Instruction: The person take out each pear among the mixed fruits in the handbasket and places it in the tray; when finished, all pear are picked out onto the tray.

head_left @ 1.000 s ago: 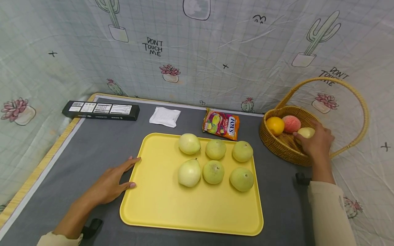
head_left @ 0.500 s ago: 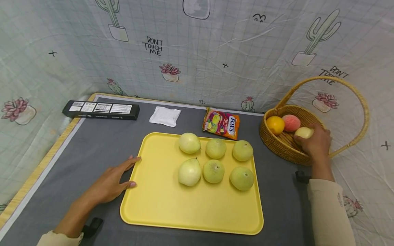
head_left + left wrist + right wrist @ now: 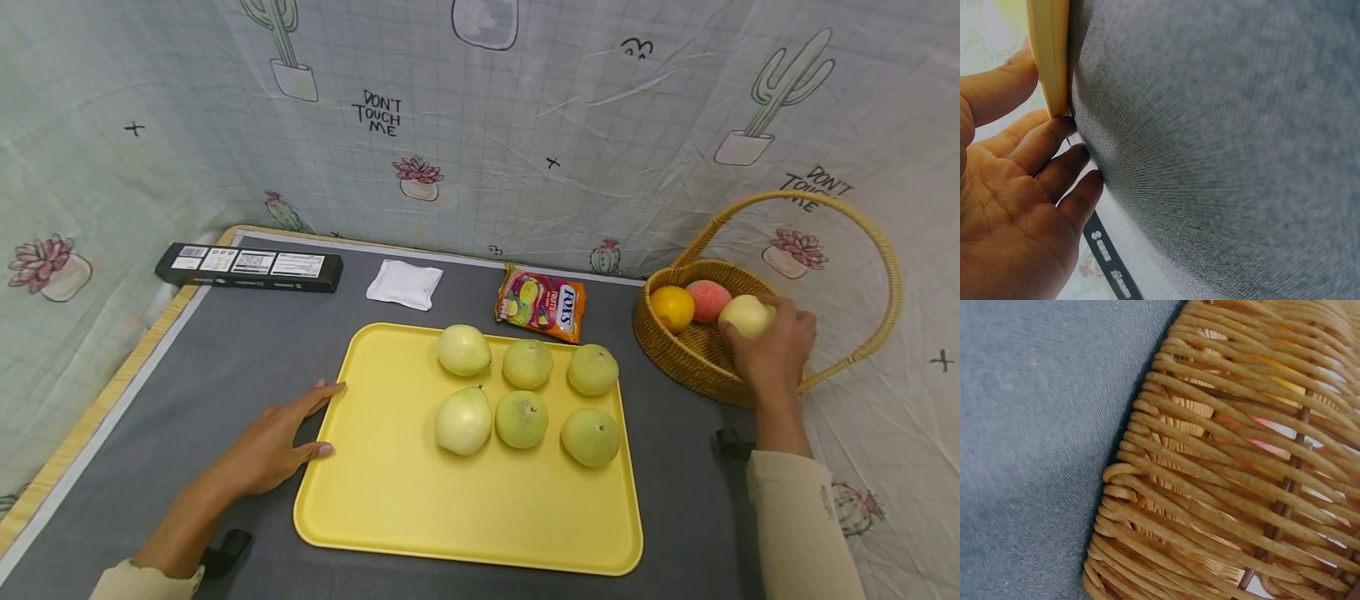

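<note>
My right hand [image 3: 776, 342] holds a pale yellow pear [image 3: 746, 316] just inside the wicker basket [image 3: 686, 362], thumb on its near side and fingers on the far side. Beside it in the basket lie an orange [image 3: 672, 308] and a pinkish-red fruit [image 3: 708, 301]. The basket's woven wall [image 3: 1222, 462] fills most of the right wrist view and hides the grip. My left hand [image 3: 266, 446] rests at the left edge of a yellow tray [image 3: 382, 500], fingers extended; in the left wrist view its thumb and fingertips touch the tray's rim [image 3: 1050, 56].
Several pale green round fruits [image 3: 522, 419] and pear-shaped ones [image 3: 462, 421] sit on the tray's upper right half. Behind it lie an orange candy bag [image 3: 540, 304], a white packet [image 3: 405, 284] and a long black box [image 3: 249, 267]. The basket's tall handle [image 3: 888, 275] arches at the right.
My right hand's fingers have closed around the pale yellow pear, which has risen slightly within the basket. My left hand stays at the tray's edge.
</note>
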Demonstrator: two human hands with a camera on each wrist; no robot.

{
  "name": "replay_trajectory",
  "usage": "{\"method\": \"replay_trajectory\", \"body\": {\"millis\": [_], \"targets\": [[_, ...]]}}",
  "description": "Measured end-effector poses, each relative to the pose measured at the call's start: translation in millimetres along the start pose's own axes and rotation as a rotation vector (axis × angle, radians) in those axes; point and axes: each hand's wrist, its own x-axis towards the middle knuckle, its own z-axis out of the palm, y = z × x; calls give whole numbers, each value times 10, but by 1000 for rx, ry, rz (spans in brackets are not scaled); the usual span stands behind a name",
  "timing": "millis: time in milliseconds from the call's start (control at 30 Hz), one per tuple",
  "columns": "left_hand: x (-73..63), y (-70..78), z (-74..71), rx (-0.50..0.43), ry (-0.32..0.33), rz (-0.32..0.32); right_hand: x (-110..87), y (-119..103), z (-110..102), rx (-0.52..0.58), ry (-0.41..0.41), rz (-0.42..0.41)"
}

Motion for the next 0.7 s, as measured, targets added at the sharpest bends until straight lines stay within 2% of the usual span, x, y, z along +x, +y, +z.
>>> {"method": "replay_trajectory", "body": {"millis": [133, 267, 467, 700], "targets": [[0, -8, 0, 1, -1, 1, -52, -36, 16, 44, 76, -50], [5, -9, -1, -2, -7, -2, -160, -161, 10, 78, 116, -101], [6, 0, -11, -8, -7, -2, -363, -502, -12, 115, 153, -250], [4, 12, -16, -10, -9, -4, -615, -961, -42, 200, 156, -391]]}}
